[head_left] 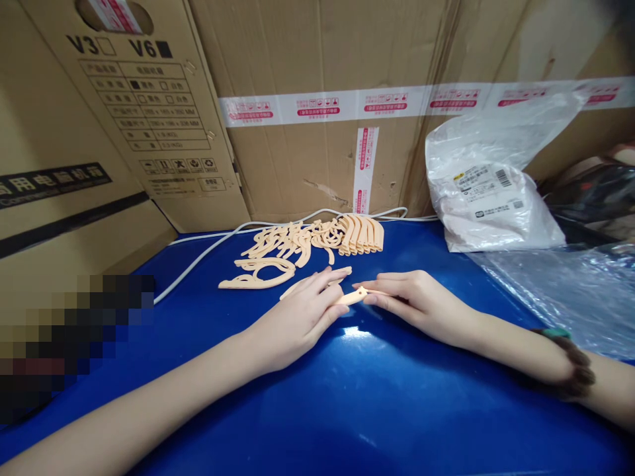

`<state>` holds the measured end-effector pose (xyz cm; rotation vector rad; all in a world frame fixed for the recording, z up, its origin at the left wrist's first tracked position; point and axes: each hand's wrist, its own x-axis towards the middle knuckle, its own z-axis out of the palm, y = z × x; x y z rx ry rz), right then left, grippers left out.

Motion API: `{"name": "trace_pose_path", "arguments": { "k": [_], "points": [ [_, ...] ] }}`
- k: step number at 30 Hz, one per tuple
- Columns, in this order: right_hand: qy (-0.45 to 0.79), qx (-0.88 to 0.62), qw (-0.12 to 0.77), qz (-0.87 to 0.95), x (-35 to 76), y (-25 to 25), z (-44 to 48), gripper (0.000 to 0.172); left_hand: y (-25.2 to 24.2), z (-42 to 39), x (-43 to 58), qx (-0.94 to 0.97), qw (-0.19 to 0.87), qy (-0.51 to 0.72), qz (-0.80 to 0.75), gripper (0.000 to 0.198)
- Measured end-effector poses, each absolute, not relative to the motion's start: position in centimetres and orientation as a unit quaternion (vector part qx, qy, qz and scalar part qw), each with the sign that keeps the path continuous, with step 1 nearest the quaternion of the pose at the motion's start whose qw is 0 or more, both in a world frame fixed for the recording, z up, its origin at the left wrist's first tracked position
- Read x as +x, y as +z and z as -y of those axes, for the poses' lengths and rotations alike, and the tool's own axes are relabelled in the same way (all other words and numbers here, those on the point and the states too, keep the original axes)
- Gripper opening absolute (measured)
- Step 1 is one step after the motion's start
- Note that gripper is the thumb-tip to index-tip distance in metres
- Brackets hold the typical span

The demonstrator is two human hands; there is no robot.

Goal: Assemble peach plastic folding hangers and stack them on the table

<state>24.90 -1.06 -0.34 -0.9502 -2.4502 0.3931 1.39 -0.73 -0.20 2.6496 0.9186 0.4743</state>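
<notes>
My left hand (302, 320) is closed around a curved cream plastic hanger arm (353, 297), whose end with a small hole sticks out to the right. My right hand (421, 305) pinches a thin cream hanger piece (376, 292) against that end; the fingers hide most of it. Under and behind my left fingers lies another cream hanger part (342, 272), partly covered. Just beyond to the left rests a folded cream hanger (258, 273). Farther back are a loose pile of curved hanger parts (282, 241), several small hooks (326, 233) and a neat row of hanger arms (362, 235).
A white cable (198, 264) runs along the back and left of the blue table (372, 410). Cardboard boxes (307, 158) wall off the back and left. At the right stand a white plastic bag (496, 198) with a label and clear plastic film (560, 284).
</notes>
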Motion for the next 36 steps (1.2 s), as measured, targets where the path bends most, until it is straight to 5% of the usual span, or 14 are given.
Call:
{"name": "trace_pose_path", "arguments": {
  "k": [36],
  "points": [
    [-0.111,-0.303,0.225,0.919,24.78,-0.30,1.78,0.036,0.18,0.96,0.97,0.925,0.156,0.138,-0.317,0.038]
  ]
}}
